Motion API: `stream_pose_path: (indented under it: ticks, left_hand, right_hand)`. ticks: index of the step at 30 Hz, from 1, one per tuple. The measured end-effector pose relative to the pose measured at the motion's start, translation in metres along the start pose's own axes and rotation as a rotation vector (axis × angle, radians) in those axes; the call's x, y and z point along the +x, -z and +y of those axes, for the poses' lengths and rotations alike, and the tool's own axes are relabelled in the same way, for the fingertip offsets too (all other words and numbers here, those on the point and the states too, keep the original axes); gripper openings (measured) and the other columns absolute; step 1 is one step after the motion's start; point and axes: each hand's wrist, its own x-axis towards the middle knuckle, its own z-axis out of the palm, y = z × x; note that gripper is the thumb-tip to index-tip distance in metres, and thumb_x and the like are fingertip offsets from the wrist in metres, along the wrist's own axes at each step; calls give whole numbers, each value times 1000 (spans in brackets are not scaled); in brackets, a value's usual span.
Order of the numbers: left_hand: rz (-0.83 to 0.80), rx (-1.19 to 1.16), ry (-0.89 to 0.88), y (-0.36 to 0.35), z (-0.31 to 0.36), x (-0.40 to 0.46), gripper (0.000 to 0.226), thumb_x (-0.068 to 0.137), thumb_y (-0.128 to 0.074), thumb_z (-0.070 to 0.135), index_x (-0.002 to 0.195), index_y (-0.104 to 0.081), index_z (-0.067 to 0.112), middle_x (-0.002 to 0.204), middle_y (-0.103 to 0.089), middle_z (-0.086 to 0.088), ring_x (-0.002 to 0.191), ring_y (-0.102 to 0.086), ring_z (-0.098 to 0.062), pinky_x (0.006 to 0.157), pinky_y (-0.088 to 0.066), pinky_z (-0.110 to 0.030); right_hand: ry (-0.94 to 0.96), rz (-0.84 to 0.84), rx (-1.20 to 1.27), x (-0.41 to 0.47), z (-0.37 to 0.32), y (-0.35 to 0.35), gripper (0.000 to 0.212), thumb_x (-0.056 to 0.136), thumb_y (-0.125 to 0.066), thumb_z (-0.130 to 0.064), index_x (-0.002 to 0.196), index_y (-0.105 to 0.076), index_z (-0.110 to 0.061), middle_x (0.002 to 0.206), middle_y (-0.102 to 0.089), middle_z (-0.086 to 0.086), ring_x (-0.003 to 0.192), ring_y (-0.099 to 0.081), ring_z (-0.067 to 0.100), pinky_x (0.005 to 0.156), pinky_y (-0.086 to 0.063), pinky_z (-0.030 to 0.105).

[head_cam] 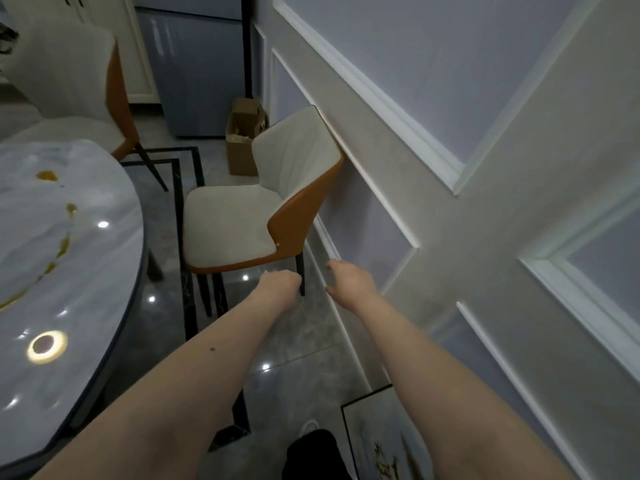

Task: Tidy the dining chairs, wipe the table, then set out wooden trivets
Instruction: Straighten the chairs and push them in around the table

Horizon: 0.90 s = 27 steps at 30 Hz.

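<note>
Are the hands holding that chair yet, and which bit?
No, nothing is held. The left hand and right hand reach toward the chair by the wall, below its seat and near its back leg, without gripping it.

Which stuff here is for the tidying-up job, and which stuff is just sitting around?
For the job:
- near chair, backrest against the wall
- far chair behind the table
- marble table with yellow-brown spills to wipe
- left hand and right hand, reaching toward the near chair

Just lying about:
- cardboard box on the floor
- framed picture leaning at the wall
</note>
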Motion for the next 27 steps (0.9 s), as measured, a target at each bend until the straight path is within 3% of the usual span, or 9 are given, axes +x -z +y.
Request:
stream_pose_path:
  ticks: [5,12,15,19,22,27]
  left_hand:
    - [-12,-72,38,48,5,83,31,92,-56,29,119,-52,13,118,-57,-6,109,-56,-25,88,-47,-35]
    - [96,-136,104,80,-25,175,32,92,-57,29,118,-46,13,114,-59,-7,101,-60,-25,81,-48,-34]
    - [165,-166,146,86,-41,220,41,89,-60,27,121,-41,12,117,-58,-8,103,-60,-26,82,-50,-39]
    - [183,-206,168,96,-62,283,66,88,-61,21,141,-24,7,131,-48,-12,116,-51,-29,88,-46,-39]
    - [169,-179,174,99,-74,323,79,86,-64,23,146,-15,6,135,-43,-13,121,-45,-29,91,-44,-38]
    - [160,-220,123,94,-82,376,77,87,-63,19,145,-15,8,137,-42,-11,122,-46,-29,94,-42,-37]
  right_hand:
    - [32,-21,38,93,40,28,45,93,-57,-29,133,-43,-16,132,-53,8,116,-53,26,89,-48,38]
    - [8,29,157,201,55,52,51,92,-57,-30,138,-40,-15,135,-51,8,121,-51,25,93,-44,36]
    - [-9,69,199,248,54,55,52,92,-57,-30,138,-39,-13,135,-49,9,124,-47,27,98,-42,39]
    - [-129,216,299,308,51,55,52,92,-57,-30,136,-39,-11,132,-46,10,120,-46,29,96,-42,42]
    - [-219,284,353,345,49,57,59,91,-58,-30,140,-33,-11,138,-39,11,120,-43,31,95,-42,46]
    - [-320,291,426,390,54,57,68,93,-55,-26,149,-20,-10,155,-17,9,135,-29,31,109,-33,44]
